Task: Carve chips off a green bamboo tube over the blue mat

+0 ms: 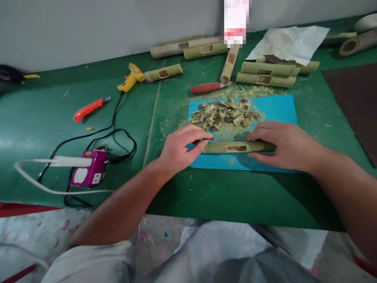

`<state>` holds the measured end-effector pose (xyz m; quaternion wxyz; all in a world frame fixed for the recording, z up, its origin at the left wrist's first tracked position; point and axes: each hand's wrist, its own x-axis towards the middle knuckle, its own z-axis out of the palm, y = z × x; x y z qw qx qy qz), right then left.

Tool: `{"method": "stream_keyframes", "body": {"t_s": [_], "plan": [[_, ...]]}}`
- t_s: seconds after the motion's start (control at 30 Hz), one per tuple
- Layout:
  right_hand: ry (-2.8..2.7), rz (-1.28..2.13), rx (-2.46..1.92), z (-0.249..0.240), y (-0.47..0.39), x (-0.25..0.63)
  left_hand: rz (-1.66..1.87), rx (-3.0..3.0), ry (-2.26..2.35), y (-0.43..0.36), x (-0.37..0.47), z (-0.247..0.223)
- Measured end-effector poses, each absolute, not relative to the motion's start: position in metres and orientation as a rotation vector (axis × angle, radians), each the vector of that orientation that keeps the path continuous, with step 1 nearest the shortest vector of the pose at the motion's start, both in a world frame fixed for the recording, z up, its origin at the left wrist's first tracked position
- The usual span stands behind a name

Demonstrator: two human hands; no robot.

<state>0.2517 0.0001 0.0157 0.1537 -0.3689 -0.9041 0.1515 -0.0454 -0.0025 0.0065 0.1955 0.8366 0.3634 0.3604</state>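
Observation:
A short green bamboo tube (218,147) with a rectangular cut-out in its side lies level over a blue mat (273,106). My right hand (282,145) is closed around the tube's right end, thumb on the near side. At the left end, my left hand (185,147) pinches a small dark brown piece (211,137) between thumb and forefinger; its kind is too small to make out. The thumb tip touches the tube or lies right beside it. Just beyond both hands, a heap of bamboo chips (224,114) and shavings covers part of the mat.
A red-handled knife (206,88) lies behind the chips. Notched bamboo tubes (265,79) lie along the back. To the left are a yellow glue gun (131,78), an orange utility knife (91,109), and a purple power adapter (90,169) with loose cables. A dark brown sheet (356,106) lies right.

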Motion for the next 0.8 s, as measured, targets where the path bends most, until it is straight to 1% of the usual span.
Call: {"method": "stream_keyframes", "body": {"t_s": [0.23, 0.47, 0.8], "plan": [[-2.588, 0.461, -1.063, 0.012, 0.003, 0.248, 1.0, 2.43, 0.947, -0.002, -0.045, 0.007], [-2.602, 0.444, -1.055, 0.006, 0.003, 0.246, 0.896, 2.5, 0.827, -0.002, -0.042, 0.01], [-2.578, 0.355, -1.032, 0.005, -0.001, 0.235, 0.797, 2.595, 0.852, -0.001, -0.035, 0.007]]}}
